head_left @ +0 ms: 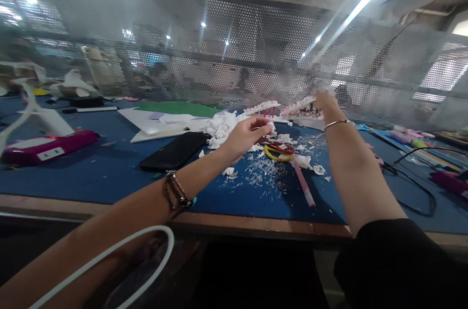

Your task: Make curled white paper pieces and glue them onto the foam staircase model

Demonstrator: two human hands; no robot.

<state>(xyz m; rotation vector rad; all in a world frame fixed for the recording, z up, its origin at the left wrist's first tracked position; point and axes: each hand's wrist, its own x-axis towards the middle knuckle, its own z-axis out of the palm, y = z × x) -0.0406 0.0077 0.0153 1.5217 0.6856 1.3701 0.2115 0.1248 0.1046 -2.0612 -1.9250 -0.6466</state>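
Note:
My left hand (pixel 249 135) reaches out over the blue table mat (pixel 109 172) with its fingers pinched on a small white scrap, beside a heap of white paper scraps (pixel 221 128). My right hand (pixel 324 103) is stretched farther back, closed on the end of a long white and pink strip (pixel 288 108) held above the mat. Red and yellow rings (pixel 280 150) and a pink stick (pixel 303 183) lie between my arms, among white shavings. Motion blurs the view.
A black phone (pixel 174 151) lies left of the scraps. White sheets and a green sheet (pixel 175 107) lie behind it. A magenta device (pixel 44 147) sits far left. Black cables (pixel 413 184) run at the right. A perforated metal screen (pixel 256 46) backs the table.

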